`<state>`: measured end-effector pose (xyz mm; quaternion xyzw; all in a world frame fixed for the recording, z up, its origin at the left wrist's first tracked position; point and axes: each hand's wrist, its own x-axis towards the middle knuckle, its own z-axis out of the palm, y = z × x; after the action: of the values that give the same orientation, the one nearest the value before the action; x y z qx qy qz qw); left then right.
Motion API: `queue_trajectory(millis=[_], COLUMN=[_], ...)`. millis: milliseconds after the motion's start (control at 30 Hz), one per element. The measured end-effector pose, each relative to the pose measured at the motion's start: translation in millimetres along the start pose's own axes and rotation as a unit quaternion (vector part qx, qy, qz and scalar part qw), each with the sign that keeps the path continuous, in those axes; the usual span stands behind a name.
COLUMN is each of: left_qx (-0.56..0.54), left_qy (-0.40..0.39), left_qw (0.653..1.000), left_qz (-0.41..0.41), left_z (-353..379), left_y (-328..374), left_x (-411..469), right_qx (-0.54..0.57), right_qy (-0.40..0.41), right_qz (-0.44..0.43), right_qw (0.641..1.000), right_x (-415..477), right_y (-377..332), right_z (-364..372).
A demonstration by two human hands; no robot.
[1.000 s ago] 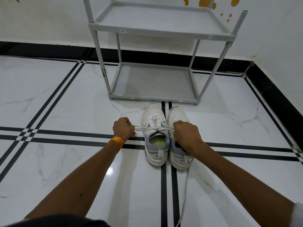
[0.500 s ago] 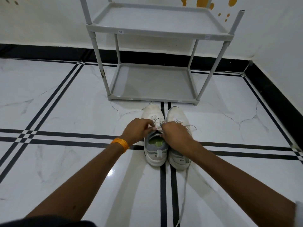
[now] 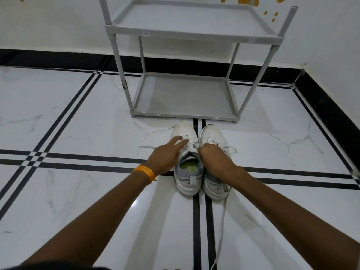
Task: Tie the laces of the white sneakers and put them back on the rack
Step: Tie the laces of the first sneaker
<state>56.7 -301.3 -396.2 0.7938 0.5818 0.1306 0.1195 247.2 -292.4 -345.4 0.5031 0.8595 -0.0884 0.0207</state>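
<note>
Sneakers: white pair (image 3: 200,162) side by side on the marble floor (image 3: 78,123), toes just short of the grey rack (image 3: 185,98).
Left hand (image 3: 165,156): fingers spread wide over the left shoe's laces, gripping nothing.
Right hand (image 3: 214,158): curled tight at the left shoe's tongue; looks pinched on a lace, hidden under the knuckles.
Loose lace (image 3: 222,227): trails from the right shoe toward the camera.
Wristband (image 3: 145,172): orange, on the left wrist.

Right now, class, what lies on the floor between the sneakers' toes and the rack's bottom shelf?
Only bare floor in the head view: a narrow strip of white marble with black stripes separates the sneakers from the rack.
</note>
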Motion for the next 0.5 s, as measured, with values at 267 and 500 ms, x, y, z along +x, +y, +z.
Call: queue_trajectory(millis=[267,500], left_qx=[0.094,0.207], left_qy=[-0.010,0.000], left_qw=[0.995,0.976], left_qz=[0.037,0.069], left_z=[6.4,0.5], left_y=[2.1,-12.4], left_x=[-2.1,-8.6], right_qx=[-0.031,-0.110], right_qy=[-0.003,-0.001], right_qz=[-0.023,-0.010], right_qw=[0.999,0.994], right_x=[-5.3,-12.9], right_y=[-0.1,-4.9], right_z=[0.9,-1.0])
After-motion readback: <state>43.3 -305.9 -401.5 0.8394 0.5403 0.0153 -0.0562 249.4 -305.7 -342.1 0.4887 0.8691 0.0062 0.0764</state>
